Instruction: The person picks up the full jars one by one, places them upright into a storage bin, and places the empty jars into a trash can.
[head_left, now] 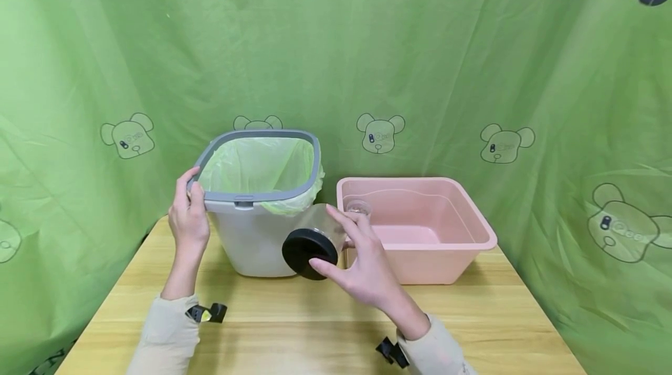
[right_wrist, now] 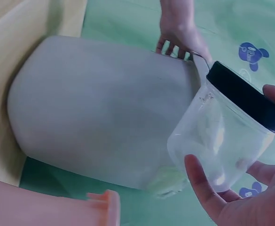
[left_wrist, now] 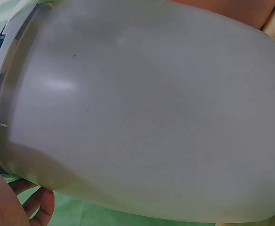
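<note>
A clear plastic jar with a black lid is tilted in my right hand, the thumb on the lid and the fingers on the jar's body. In the right wrist view the see-through jar shows no visible contents. It is held up in front of the white trash bin, lid toward me in the head view. My left hand grips the bin's grey rim at its left corner. A pale green liner bag lines the bin and hangs over the rim.
To the right of the bin stands a pink plastic tub with a clear round container inside at its left end. Both stand on a wooden table, with a green patterned curtain close behind.
</note>
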Tool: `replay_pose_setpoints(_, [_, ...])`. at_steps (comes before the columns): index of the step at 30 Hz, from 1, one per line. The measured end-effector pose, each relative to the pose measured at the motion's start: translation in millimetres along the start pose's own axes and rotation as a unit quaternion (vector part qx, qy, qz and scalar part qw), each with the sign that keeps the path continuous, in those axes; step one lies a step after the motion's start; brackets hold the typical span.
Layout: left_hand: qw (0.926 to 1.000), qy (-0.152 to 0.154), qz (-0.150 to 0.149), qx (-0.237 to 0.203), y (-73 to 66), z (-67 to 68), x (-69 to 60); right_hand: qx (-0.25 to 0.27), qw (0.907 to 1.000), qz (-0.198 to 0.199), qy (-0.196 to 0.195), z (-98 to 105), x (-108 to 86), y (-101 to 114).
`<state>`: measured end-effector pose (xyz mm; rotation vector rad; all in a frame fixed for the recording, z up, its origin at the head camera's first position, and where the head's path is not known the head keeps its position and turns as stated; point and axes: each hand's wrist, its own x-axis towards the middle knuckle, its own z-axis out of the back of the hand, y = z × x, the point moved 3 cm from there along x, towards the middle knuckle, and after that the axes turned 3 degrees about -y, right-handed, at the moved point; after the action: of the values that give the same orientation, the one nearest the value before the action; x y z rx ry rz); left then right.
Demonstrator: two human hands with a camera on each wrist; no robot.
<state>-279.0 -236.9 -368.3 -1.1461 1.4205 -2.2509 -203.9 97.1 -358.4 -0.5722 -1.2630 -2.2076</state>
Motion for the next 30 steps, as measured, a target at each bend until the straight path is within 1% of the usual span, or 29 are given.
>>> replay_pose_setpoints(6, [1.0000,-0.002,-0.004,0.000,0.0,-0.2,0.6,0.019,0.9995,0.017,-0.017,10,10.1,8])
replay_pose_setpoints(10, [1.0000,-0.003,-0.005,0.001,0.0,-0.2,0.7,0.020,0.9991,0.018,-0.034,17,17.1,11])
replay_pose_setpoints(16, [1.0000,-0.006,-0.005,0.004,-0.3,0.3,-0.3,0.035,0.9975,0.031,-0.052,22,28.9,19])
replay_pose_setpoints(19, [0.9999,-0.007,-0.009,0.003,-1.0,0.4,-0.9,0.048,0.9964,0.036,-0.060,23,36.8,25])
replay_pose_setpoints(22, [0.9999,-0.007,-0.013,0.002,-1.7,0.4,-1.1,0.060,0.9956,0.032,-0.064,23,46.5,29])
replay_pose_setpoints(26, [0.9999,-0.008,-0.015,0.003,-1.2,0.1,-0.9,0.087,0.9940,0.023,-0.063,19,60.6,29])
replay_pose_setpoints(30, [0.9999,-0.008,-0.014,0.003,-0.3,-0.2,-0.6,0.095,0.9926,0.023,-0.072,11,74.2,26])
